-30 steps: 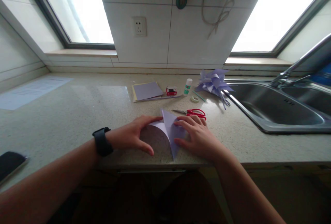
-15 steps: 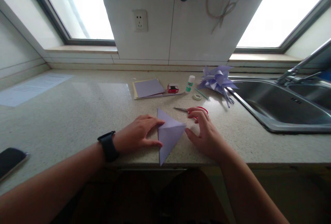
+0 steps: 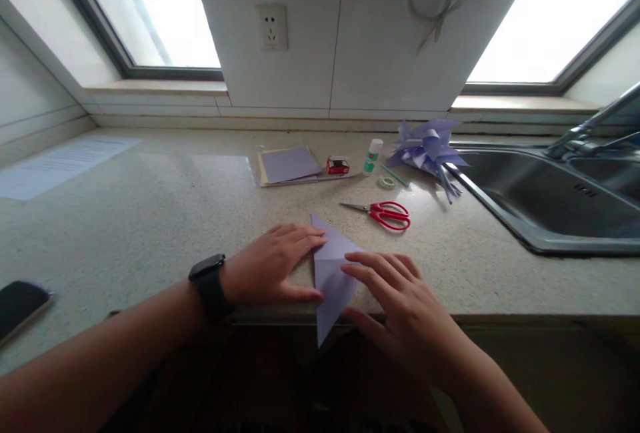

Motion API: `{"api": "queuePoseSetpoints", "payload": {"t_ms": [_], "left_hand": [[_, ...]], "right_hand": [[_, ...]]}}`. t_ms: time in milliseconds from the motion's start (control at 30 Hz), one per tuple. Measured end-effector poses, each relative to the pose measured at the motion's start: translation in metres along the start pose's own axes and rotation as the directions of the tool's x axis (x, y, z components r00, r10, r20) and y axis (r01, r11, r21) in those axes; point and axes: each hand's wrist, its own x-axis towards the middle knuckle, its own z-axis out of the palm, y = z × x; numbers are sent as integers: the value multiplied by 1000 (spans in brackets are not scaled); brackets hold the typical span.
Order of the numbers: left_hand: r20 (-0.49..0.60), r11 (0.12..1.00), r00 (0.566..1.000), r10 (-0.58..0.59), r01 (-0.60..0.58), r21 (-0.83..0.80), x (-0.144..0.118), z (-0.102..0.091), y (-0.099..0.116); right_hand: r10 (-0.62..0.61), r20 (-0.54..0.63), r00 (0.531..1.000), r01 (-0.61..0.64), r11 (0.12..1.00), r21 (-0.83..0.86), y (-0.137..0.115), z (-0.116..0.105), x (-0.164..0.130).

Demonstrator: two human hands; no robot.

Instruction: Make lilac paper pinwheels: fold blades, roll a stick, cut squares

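Note:
A lilac sheet of paper (image 3: pixel 333 279), folded into a triangle, lies at the counter's front edge with its lower corner sticking out past it. My left hand (image 3: pixel 273 263), wearing a black watch (image 3: pixel 209 279) at the wrist, rests at the paper's left edge, thumb and fingers apart. Over the paper's right corner my right hand (image 3: pixel 400 293) reaches with its fingers stretched out. Its fingertips are on or just above the paper; I cannot tell which. Behind the paper lie red-handled scissors (image 3: pixel 385 213), blades pointing left.
Toward the back are stacked paper squares (image 3: pixel 291 165), a small red box (image 3: pixel 337 165), a glue stick (image 3: pixel 373 157), a tape roll (image 3: pixel 386 182), a thin green stick (image 3: pixel 396 175) and lilac paper pinwheels (image 3: pixel 425 146). A sink (image 3: pixel 530 243) is at right, a printed sheet (image 3: pixel 60 159) at left.
My right hand has moved from beside the scissors down onto the paper's right side, uncovering the red handles. The folded paper has shifted toward me, its lower corner now further over the edge.

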Motion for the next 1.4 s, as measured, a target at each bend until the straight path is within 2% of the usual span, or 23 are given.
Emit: {"api": "queuePoseSetpoints", "payload": {"t_ms": [133,267,367,467,567,633,733,900,1000,1133,1233,1400], "left_hand": [[26,994,999,39,-36,-103,0,0,11],[0,976,999,36,-35,-217,1,-1,20],[-24,957,999,-35,27,-289,2,-1,22],[-74,909,988,-138,97,-405,2,-1,23],[-116,849,970,-214,126,-513,2,-2,25],[-122,795,958,-259,140,-590,3,-5,26],[-66,738,957,-283,174,-653,3,-10,27],[0,754,963,-271,213,-621,3,-15,26],[5,766,962,-273,221,-603,4,-15,24],[47,634,936,-349,273,-724,6,-14,20],[32,549,904,-427,287,-785,6,-12,16],[-43,356,818,-574,202,-913,9,-3,10]], "right_hand": [[88,-30,996,-88,996,4,-3,5,7],[143,-57,988,-141,989,41,-5,6,13],[166,-119,979,-151,980,129,-4,6,16],[281,-163,946,-224,928,299,-5,4,17],[409,-102,907,-313,815,488,-8,-1,22],[426,-64,902,-319,761,565,-10,-5,27],[437,-77,896,-289,705,648,-12,-11,36],[420,58,906,-335,623,707,-10,-11,50],[415,66,907,-334,617,713,-7,-8,54],[425,81,902,-342,585,735,-5,-8,56],[430,102,897,-343,530,775,-4,-8,56],[472,116,874,-303,341,890,0,0,59]]}}
